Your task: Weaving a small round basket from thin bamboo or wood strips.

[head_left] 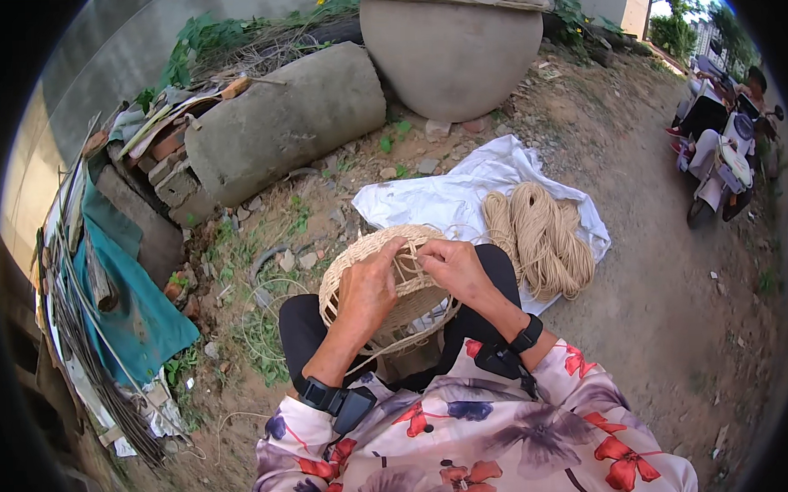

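Note:
A round basket (360, 254) woven from pale straw-coloured cord rests tilted between my knees, its open gaps showing along the near side. My left hand (369, 286) lies over its left part, thumb and fingers closed on the far rim. Beside it, my right hand (454, 268) pinches at the same rim, its fingertips bent in close to my left hand's. Any single strand between the right fingertips is too small to make out. A thin loose cord (256, 324) loops out on the ground left of my knee.
Bundled hanks of cord (546, 241) lie on a white sheet (427, 195) right of my knees. Beyond are a concrete cylinder (294, 119) and a large rounded grey vessel (452, 57). Teal cloth (122, 281) and sticks lie left. A person is beside a scooter (723, 161) at far right.

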{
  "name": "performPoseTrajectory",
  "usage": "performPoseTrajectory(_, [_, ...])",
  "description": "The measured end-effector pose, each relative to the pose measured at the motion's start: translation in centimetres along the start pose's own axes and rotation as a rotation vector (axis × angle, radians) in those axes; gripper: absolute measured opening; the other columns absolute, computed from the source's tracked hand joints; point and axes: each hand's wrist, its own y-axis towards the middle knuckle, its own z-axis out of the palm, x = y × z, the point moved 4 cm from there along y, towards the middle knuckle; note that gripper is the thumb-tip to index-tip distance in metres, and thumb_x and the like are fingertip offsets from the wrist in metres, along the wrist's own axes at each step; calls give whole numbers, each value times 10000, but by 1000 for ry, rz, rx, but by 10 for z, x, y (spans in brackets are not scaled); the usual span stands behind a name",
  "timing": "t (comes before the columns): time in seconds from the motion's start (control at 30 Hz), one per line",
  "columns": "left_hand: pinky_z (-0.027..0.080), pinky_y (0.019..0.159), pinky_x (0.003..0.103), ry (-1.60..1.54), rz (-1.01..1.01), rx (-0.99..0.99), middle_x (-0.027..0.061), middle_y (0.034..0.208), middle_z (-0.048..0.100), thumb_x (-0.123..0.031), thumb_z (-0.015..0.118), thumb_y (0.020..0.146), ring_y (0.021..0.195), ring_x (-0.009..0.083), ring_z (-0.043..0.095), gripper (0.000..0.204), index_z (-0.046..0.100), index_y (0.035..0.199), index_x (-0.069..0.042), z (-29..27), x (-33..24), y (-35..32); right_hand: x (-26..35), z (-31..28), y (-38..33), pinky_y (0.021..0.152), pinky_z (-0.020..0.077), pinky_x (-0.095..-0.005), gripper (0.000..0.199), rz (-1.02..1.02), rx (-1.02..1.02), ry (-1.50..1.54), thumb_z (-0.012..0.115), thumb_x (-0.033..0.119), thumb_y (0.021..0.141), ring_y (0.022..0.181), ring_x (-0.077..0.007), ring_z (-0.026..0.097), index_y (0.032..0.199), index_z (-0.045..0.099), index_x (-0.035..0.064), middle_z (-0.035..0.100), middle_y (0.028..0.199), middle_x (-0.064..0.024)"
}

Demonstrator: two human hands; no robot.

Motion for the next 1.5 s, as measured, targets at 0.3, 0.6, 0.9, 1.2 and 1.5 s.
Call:
performPoseTrajectory(0.3, [511,611,466,163,-48,17,160,822,671,-26,597,807,691,347,663,526,589,1301,-205,10,5,1,4,18,9,663,520,-405,209,-34,138,-178,577,181,829,684,-311,684,858,722,33,691,734,-169])
performPoseTrajectory(0.6, [484,525,373,173,43,-617,75,718,575,53,622,714,564,252,594,367,636,1043,-107,-79,1,-25,50,-17,10,656,494,-339,175,-248,-129,-44,619,82,876,683,-210,596,1025,655,-2,605,932,-127])
performPoseTrajectory(0.9, [441,537,226,-521,-225,-231,11,742,607,-10,630,849,570,66,547,376,582,1215,-85,-68,1,-30,60,37,-12,621,462,-264,156,-102,161,234,626,72,912,682,-115,580,1046,661,0,641,806,-65])
performPoseTrajectory(1.2, [512,557,306,-345,-160,-54,95,883,676,23,477,932,582,141,612,419,566,1318,-114,-11,36,-45,60,43,-13,576,499,-393,63,-575,-97,-539,624,50,839,691,-311,624,830,564,31,575,775,-127])
performPoseTrajectory(1.5, [520,708,428,-417,-258,-48,171,784,662,-12,536,872,723,295,683,426,585,1281,-118,-2,37,-30,49,59,-5,594,507,-419,80,-558,-14,-440,605,92,868,702,-323,637,920,581,36,583,810,-126])
